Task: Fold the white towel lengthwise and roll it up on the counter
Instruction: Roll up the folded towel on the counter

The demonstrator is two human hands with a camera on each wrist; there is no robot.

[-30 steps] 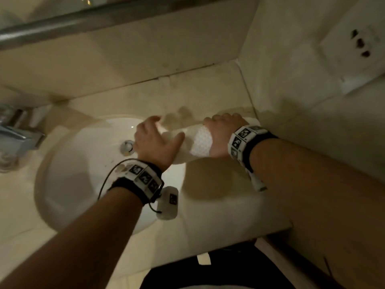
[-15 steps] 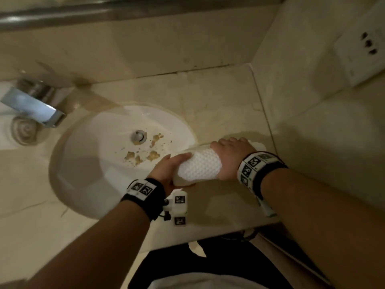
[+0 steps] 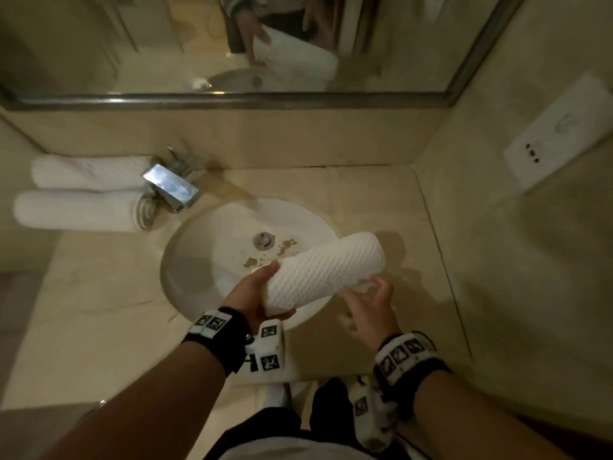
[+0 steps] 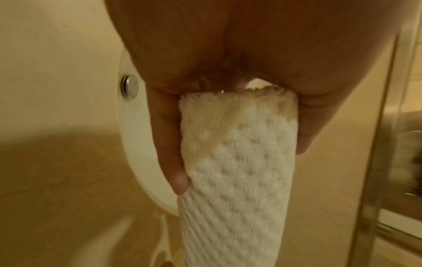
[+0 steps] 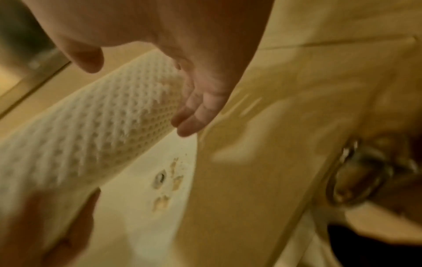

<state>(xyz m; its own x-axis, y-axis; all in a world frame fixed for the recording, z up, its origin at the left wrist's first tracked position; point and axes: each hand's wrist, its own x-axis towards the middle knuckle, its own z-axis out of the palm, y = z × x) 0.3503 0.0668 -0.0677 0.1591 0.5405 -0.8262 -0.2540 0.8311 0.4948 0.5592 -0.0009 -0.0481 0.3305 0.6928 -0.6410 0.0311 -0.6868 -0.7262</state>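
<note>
Left hand [image 3: 252, 300] clamped round near end of rolled white towel [image 3: 323, 272], held tilted above sink [image 3: 199, 260] edge & tabletop [image 3: 381, 200], right hand [image 3: 368, 307] w/ fingers loose, apart, just beside roll, holding nothing; 2 other rolled towels [image 3: 79, 194] by faucet [image 3: 172, 187].

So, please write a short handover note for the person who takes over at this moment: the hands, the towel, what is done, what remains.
Left hand: grips the near end of the rolled white towel, thumb on one side and fingers on the other.
Right hand: open, fingers relaxed, beside the roll; contact unclear.
Towel: fully rolled, held in the air above the rim of the sink, tilted up toward the far right.
Two other rolled towels lie on the counter left of the faucet.
Done: fold and roll.
Left: probably set the roll down on the counter.
</note>
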